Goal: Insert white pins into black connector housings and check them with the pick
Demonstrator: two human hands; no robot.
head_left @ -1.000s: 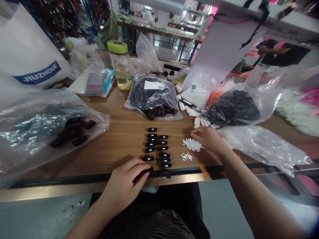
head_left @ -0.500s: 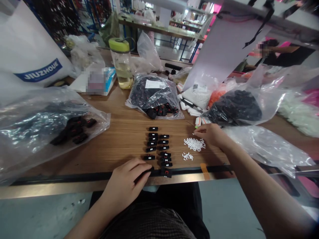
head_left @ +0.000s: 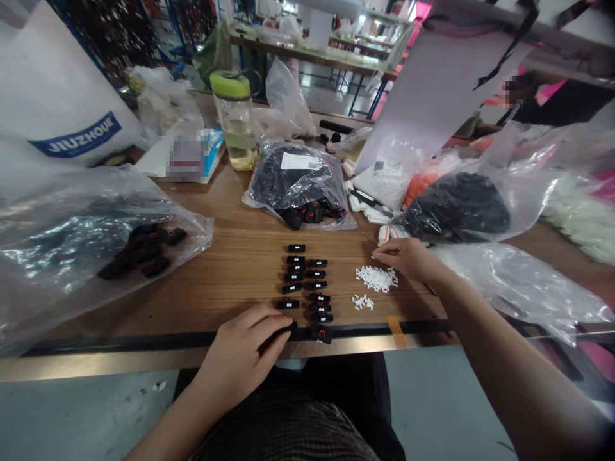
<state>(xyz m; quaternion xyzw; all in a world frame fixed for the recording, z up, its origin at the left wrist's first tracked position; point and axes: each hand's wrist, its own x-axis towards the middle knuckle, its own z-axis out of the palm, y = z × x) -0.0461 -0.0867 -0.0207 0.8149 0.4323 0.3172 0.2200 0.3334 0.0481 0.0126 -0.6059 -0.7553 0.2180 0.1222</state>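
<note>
- Black rectangular plastic connector housings (head_left: 291, 288) stand in two uneven columns left of the larger pile of small white plastic pins (head_left: 376, 278), which lies on the brown wood-grain bench (head_left: 230, 269). Most show two white dots on top; the nearest one in the right-hand column shows a red mark instead.
- Left hand (head_left: 243, 339): to the left of the larger pile and nearer the person, at the bench edge. Thumb and forefinger are clamped on a partly covered black housing (head_left: 292, 326); only its right end is visible, the rest concealed by the fingers.
- Right hand (head_left: 408, 259): beyond the larger pile and slightly right of it. Thumb and forefinger meet in a pinch on a tiny white piece (head_left: 373, 257), too small to identify. The remaining fingers are largely hidden behind the hand.
- Smaller group of white pins (head_left: 362, 302): just beside the larger pile, on its near side.
- Clear plastic bag with a white label (head_left: 298, 182): beyond the larger pile, to its left; glare obscures part of the black contents.
- Large clear plastic bag (head_left: 86, 256): well left of the larger pile, cut off by the frame.
</note>
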